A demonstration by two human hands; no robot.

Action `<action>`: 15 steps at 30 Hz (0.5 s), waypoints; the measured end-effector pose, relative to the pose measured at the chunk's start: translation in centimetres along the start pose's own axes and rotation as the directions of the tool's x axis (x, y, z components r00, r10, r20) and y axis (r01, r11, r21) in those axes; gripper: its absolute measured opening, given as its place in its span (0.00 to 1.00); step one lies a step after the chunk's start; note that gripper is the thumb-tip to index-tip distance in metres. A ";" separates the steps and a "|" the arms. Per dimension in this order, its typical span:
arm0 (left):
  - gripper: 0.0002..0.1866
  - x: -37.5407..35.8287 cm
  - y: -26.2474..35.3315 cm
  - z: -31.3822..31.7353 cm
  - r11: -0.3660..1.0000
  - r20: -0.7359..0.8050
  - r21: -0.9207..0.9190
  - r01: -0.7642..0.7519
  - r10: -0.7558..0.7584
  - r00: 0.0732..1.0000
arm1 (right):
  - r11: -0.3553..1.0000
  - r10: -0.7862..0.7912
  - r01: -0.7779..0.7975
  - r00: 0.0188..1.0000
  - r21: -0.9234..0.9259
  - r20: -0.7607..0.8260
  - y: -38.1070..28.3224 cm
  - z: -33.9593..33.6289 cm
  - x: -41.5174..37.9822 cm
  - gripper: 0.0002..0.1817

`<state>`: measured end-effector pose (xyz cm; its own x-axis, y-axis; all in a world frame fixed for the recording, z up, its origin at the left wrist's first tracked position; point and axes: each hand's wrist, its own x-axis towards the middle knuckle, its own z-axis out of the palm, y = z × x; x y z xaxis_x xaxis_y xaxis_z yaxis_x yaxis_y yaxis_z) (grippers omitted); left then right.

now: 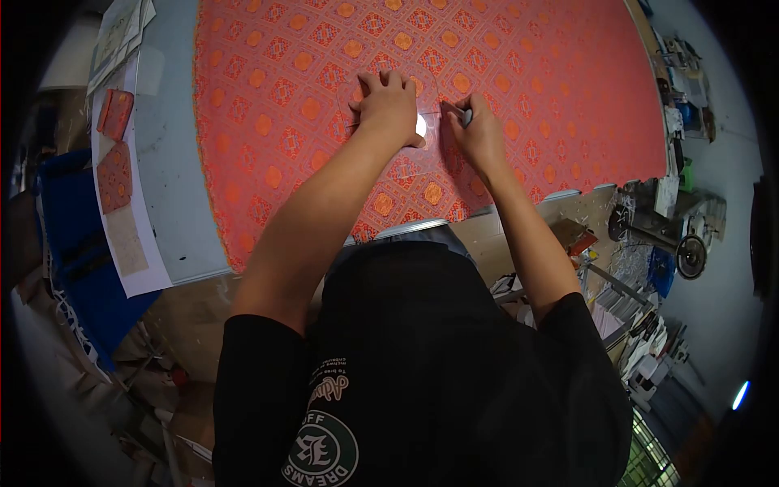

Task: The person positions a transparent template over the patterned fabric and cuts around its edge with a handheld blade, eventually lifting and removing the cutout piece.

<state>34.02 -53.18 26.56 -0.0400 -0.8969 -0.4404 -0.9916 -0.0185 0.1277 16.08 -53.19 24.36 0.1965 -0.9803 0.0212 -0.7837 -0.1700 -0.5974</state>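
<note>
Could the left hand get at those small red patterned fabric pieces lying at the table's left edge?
Probably yes, with a stretch: the left hand presses on the orange patterned cloth, and only bare grey tabletop lies before the small red patterned fabric pieces.

One orange patterned cloth (487, 73), two hands (left (391, 105), right (479, 134)), one pen (458, 111), two fabric swatches (115, 114).

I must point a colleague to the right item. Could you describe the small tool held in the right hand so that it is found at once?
Start from the large orange-red patterned fabric covering the table. Near its middle both hands meet; the right hand pinches a thin pen-like tool, tip on the fabric. Unlike the left hand, pressed flat, this one grips something slim and greyish.
</note>
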 end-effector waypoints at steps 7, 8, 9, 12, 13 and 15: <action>0.67 0.0 -0.1 -0.4 0.998 0.027 0.056 -0.024 0.022 0.999 | 0.997 -0.012 0.016 0.998 -0.077 0.058 -0.4 -0.1 5.1 0.16; 0.66 0.1 -0.1 -0.3 0.997 0.021 0.079 -0.024 0.022 1.000 | 0.997 -0.016 0.021 0.998 -0.081 0.061 -0.4 -0.1 5.7 0.16; 0.66 0.0 -0.1 -0.2 0.994 0.021 0.102 -0.023 0.021 1.000 | 0.997 -0.040 0.044 0.997 -0.064 0.067 -0.3 0.0 6.2 0.15; 0.65 -0.3 -0.1 -0.2 0.999 -0.005 0.030 -0.024 0.024 1.000 | 0.994 -0.098 0.103 0.989 -0.039 0.108 0.4 -0.1 7.3 0.15; 0.65 -0.3 -0.1 -0.2 0.999 -0.007 0.029 -0.013 0.013 1.000 | 0.990 -0.136 0.141 0.982 -0.030 0.132 0.5 -0.2 7.9 0.15; 0.62 -0.2 0.0 0.0 1.000 -0.008 0.023 0.005 -0.005 1.000 | 0.984 -0.180 0.179 0.974 0.017 0.139 1.0 -0.2 8.4 0.15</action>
<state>34.04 -53.02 26.65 -0.0340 -0.9004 -0.4338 -0.9944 -0.0130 0.1048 16.88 -61.63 24.08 0.4143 -0.9100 0.0165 -0.7259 -0.3413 -0.5971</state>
